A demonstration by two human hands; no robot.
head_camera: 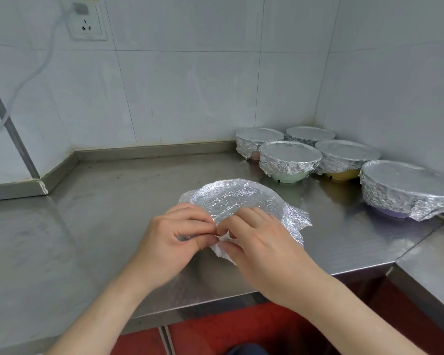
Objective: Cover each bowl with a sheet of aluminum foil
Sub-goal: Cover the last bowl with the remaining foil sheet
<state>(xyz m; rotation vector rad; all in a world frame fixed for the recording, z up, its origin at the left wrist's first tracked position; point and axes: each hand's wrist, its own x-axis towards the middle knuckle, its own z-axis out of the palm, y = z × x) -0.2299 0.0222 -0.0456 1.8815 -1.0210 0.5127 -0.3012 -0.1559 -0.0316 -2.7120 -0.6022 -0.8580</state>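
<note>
A crinkled sheet of aluminum foil (237,199) lies over a bowl in the middle of the steel counter; the bowl itself is hidden under the foil and my hands. My left hand (172,239) and my right hand (262,242) meet at the foil's near edge, fingers pinching and folding it down. Several bowls wrapped in foil stand at the back right: a green bowl (289,160), a yellow bowl (344,157), a purple bowl (405,188), a pink bowl (254,140) and one more bowl (309,133) in the corner.
The steel counter (100,226) runs left and toward me, its front edge just under my wrists. A second counter section (433,265) joins at the right. Tiled walls enclose the back and right; a wall socket (87,24) with a white cable is at upper left.
</note>
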